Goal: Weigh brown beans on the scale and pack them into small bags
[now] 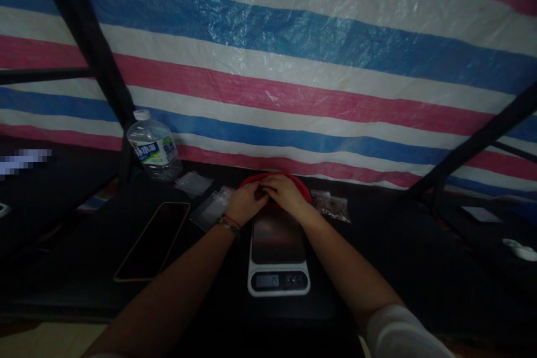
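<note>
My left hand [245, 201] and my right hand [283, 190] meet over a red item [302, 185], which may be a bag or a shallow bowl. Their fingers are bent inward and pressed close together; whatever lies between them is hidden. Just below my hands is a digital kitchen scale [278, 249] with a dark plate and a white front, its display lit. Clear plastic zip bags [208, 210] lie to the left of my left wrist. On the right, small zip bags with brown contents [333, 206] rest near my right hand.
A phone [154, 243] lies flat on the black table [96, 268] at the left. Behind it stands a large clear plastic bottle [154, 148]. A striped plastic sheet [293, 72] closes off the back, with slanted dark frame bars [90, 39] in front.
</note>
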Tool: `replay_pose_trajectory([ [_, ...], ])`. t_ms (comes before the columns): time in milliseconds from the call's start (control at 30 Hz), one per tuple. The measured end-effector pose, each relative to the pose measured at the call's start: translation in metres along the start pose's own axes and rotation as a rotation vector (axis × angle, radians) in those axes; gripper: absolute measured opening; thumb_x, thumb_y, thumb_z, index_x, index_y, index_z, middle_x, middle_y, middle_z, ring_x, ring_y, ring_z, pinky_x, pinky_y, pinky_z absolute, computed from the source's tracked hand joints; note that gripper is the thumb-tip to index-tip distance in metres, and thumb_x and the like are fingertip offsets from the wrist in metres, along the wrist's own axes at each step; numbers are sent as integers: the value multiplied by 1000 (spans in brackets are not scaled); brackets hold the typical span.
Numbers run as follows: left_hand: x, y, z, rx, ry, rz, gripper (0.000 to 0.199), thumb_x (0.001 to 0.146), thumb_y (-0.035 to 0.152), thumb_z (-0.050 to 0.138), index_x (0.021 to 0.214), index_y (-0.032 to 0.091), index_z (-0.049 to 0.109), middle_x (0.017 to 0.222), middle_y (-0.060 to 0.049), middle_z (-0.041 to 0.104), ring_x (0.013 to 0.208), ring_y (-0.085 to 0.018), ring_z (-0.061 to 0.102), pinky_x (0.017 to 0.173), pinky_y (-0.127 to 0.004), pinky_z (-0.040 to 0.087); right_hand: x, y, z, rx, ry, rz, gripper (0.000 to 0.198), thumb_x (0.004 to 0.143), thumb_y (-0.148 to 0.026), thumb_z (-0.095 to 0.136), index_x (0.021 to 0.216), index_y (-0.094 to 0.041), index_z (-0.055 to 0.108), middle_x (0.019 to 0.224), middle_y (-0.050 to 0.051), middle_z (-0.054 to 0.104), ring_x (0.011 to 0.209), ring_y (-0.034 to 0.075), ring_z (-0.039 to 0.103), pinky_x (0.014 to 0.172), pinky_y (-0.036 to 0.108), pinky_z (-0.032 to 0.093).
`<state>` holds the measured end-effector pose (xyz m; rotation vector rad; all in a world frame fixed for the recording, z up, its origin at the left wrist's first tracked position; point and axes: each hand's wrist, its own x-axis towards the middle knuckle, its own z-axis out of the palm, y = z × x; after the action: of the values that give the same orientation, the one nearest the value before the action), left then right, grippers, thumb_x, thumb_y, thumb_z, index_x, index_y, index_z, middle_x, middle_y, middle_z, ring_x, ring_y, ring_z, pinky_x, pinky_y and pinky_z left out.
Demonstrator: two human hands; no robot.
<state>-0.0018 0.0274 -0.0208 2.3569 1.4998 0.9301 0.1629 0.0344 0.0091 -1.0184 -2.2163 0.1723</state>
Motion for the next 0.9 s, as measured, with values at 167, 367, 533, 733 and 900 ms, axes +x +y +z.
replay_pose_trajectory([
  [167, -1, -2, 2, -71, 65, 1, 32, 85, 38, 60, 111, 19, 66, 105, -7, 72, 94, -23, 68, 83, -34, 53, 1, -4, -9, -9, -68, -19, 29, 90, -9, 51, 107, -18, 72, 115, 8, 69, 111, 18, 60, 102, 35, 45],
  [367, -2, -3, -2, -115, 219, 3, 41, 84, 37, 62, 121, 18, 61, 116, -9, 69, 106, -23, 65, 93, -34, 52, 1, 3, -26, -274, -241, 240, 27, 91, -15, 49, 105, -14, 72, 109, 13, 69, 103, 20, 62, 94, 31, 46],
  [533, -3, -4, -4, -44, 199, 1, 43, 85, 37, 61, 123, 17, 60, 119, -10, 68, 109, -24, 65, 96, -36, 51, -8, 10, -19, -459, -582, 416, 34, 82, -24, 63, 114, -13, 69, 112, 16, 69, 101, 25, 65, 89, 31, 47],
  [733, -5, -4, -4, -3, 140, 26, 45, 88, 41, 56, 127, 18, 59, 121, -10, 67, 110, -25, 64, 95, -37, 52, -2, 6, -14, -507, -593, 385, 33, 86, -11, 48, 108, -13, 72, 110, 14, 71, 104, 24, 65, 90, 28, 46],
  [900, -5, -6, -4, 22, 49, 31, 46, 88, 41, 55, 127, 17, 60, 120, -11, 67, 109, -26, 64, 95, -38, 51, 0, 11, -13, -503, -529, 389, 35, 88, -11, 45, 109, -15, 72, 112, 13, 71, 107, 23, 64, 94, 29, 44],
])
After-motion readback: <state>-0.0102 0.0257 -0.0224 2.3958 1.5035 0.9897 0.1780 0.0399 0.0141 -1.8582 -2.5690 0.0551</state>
